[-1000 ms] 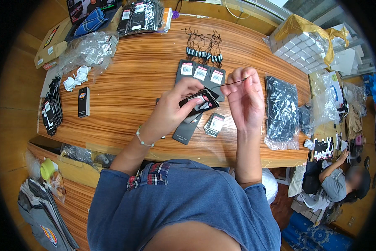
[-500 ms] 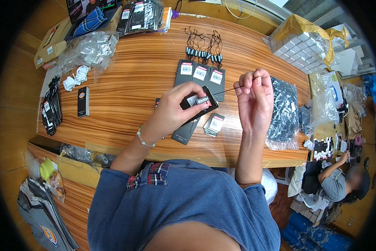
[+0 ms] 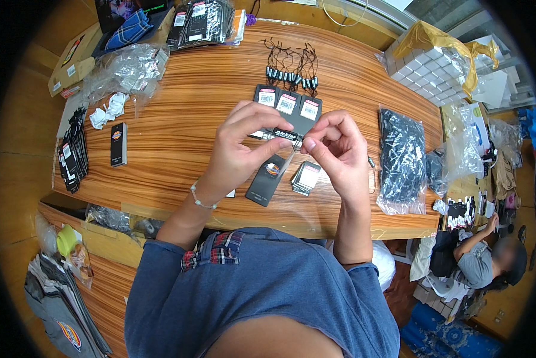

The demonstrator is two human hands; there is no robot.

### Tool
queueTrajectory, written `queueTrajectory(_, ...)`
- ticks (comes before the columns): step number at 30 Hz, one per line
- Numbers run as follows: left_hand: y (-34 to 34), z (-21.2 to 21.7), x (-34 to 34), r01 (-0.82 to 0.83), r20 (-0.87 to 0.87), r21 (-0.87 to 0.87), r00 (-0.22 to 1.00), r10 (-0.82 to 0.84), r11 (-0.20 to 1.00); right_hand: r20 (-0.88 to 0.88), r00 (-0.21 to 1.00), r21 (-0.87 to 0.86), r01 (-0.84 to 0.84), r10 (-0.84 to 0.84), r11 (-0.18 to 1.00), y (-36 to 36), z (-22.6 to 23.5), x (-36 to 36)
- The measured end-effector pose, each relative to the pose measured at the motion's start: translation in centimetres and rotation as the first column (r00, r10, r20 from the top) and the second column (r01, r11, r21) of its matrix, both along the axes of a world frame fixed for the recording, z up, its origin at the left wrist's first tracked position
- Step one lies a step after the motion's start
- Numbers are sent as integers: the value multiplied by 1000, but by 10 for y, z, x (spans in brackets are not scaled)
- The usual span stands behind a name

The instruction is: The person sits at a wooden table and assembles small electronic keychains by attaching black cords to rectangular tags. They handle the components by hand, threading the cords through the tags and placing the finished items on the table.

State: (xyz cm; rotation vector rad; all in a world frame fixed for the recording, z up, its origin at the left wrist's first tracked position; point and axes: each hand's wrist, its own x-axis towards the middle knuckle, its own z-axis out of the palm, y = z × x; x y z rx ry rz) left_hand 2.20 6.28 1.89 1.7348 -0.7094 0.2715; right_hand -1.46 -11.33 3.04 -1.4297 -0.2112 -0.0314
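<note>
Between the fingertips of both hands is a small black hang tag (image 3: pixel 286 134) with pale lettering, seen nearly edge-on. My left hand (image 3: pixel 244 140) pinches its left side between thumb and fingers. At its right end, my right hand (image 3: pixel 338 152) has thumb and forefinger closed on it. Just beyond are several dark cards (image 3: pixel 307 124) with white stickers, side by side. Below my hands lie a long black card (image 3: pixel 263 190) with a round emblem and a small stack of white-faced cards (image 3: pixel 307 177). Beside my right wrist is a black string with a small toggle (image 3: pixel 371 161).
Several black tag strings (image 3: pixel 290 62) lie in a row at the back. A clear bag of black items (image 3: pixel 402 158) lies right. Bundled black tags (image 3: pixel 72 152), a dark card stack (image 3: pixel 119 145) and plastic wrapping (image 3: pixel 125 74) are left. White boxes (image 3: pixel 423 65) stand far right; a person (image 3: pixel 476 262) sits beyond.
My right hand has come left and down, from pulling a string taut to meeting the left hand at the tag. The black string with toggle now shows by my right wrist.
</note>
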Motion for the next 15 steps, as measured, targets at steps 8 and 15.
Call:
queueTrajectory(8, 0, 6, -5, 94, -166, -74, 980, -106, 993, -18, 1000, 50, -20, 21, 999, 0, 2, -1)
queueTrajectory(15, 1, 8, -2, 115, -167, -21, 979, -117, 993, -25, 999, 48, -37, 38, 998, -2, 1, -2)
